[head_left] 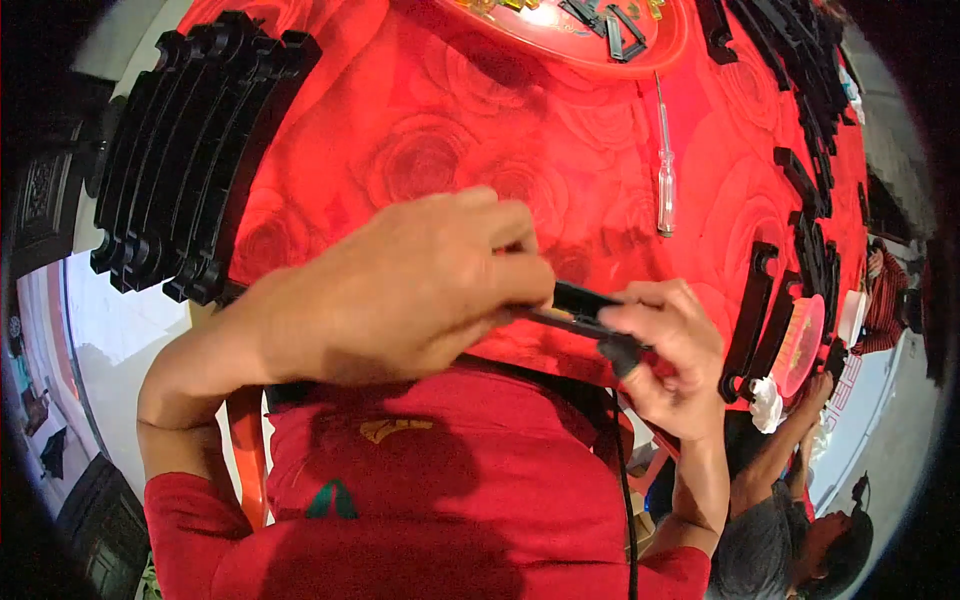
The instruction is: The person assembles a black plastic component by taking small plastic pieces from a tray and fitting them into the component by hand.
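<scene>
A long, narrow black plastic part (578, 300) with a hollow channel is held in front of my red shirt, just over the table's near edge. My right hand (672, 345) is closed round its right end, where a rounded black knob sticks out below the fingers. At its left end is my left hand (420, 275), back turned up and fingers bent in a pinch. Those fingertips are partly hidden and slightly blurred, and anything small in them cannot be made out. Beyond my right hand lies a screwdriver (667, 195) with a clear handle.
Several black curved parts (190, 160) are lined up at the left. A red tray (655, 62) at the far side holds small black frames and yellow pieces. More black parts (815, 100), a pink oval item (800, 345) and crumpled white tissue (766, 404) lie right, near another person (760, 540).
</scene>
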A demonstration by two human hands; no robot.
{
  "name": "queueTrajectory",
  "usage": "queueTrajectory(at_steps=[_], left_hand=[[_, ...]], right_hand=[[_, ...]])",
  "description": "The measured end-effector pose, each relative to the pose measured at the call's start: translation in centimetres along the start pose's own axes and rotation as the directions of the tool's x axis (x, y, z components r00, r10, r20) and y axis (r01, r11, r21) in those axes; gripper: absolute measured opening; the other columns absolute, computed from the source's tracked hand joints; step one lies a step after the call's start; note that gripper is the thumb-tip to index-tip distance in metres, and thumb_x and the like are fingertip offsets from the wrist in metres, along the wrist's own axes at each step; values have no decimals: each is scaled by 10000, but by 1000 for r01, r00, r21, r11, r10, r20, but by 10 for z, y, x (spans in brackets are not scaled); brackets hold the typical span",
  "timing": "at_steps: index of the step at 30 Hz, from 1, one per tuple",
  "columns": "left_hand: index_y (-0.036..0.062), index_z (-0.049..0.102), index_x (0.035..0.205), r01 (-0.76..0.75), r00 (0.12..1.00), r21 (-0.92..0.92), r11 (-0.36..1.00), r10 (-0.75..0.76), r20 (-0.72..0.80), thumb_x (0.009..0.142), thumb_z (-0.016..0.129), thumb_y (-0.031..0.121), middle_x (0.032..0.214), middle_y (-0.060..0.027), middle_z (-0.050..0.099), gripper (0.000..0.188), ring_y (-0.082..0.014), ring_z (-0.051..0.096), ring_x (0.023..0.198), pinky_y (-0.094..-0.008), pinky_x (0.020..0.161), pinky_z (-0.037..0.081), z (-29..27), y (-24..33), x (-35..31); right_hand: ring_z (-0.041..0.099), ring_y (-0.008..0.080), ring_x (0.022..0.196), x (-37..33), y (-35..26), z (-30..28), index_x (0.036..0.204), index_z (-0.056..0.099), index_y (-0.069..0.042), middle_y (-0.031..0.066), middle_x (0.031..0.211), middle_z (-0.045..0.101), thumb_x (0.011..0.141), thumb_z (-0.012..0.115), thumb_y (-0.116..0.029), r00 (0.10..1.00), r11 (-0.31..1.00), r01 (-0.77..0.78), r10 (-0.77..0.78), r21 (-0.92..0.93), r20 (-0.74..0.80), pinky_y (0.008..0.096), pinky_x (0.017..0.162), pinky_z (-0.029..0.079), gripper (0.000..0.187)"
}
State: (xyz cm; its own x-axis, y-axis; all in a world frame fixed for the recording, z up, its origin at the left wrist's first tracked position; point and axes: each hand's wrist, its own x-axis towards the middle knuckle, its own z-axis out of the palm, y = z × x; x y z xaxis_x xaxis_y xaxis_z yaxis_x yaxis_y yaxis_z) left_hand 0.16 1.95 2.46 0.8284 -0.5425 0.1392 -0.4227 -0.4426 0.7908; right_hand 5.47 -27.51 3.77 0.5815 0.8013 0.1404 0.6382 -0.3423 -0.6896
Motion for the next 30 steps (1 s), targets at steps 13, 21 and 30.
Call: queueTrajectory(at_steps=[13, 21, 30], left_hand=[[146, 723, 1094, -41, 986, 137, 990, 17, 166, 899, 631, 205, 1084, -73, 588, 223, -268, 580, 987, -395, 809, 476, 19, 10, 9], [138, 720, 1067, -136, 991, 201, 970, 131, 38, 882, 631, 190, 1051, -60, 576, 211, -230, 574, 961, -376, 763, 455, 30, 6, 1], [123, 723, 1093, -149, 987, 221, 964, 132, 88, 882, 633, 207, 1031, -63, 563, 244, -230, 571, 954, -363, 731, 466, 28, 4, -3]], right_hand=[[681, 322, 884, -23, 13, 26, 1016, 729, -47, 146, 1140, 716, 595, 808, 1, 989, 979, 133, -141, -155, -44, 407, 738, 586, 431], [708, 330, 867, -20, 3, 22, 939, 721, -36, 170, 1067, 726, 630, 830, 29, 994, 975, 108, -106, -197, 16, 398, 725, 582, 334], [674, 326, 910, -17, -8, 13, 1010, 715, -58, 120, 1171, 707, 601, 789, 15, 995, 980, 10, 10, -200, 101, 422, 750, 583, 422]])
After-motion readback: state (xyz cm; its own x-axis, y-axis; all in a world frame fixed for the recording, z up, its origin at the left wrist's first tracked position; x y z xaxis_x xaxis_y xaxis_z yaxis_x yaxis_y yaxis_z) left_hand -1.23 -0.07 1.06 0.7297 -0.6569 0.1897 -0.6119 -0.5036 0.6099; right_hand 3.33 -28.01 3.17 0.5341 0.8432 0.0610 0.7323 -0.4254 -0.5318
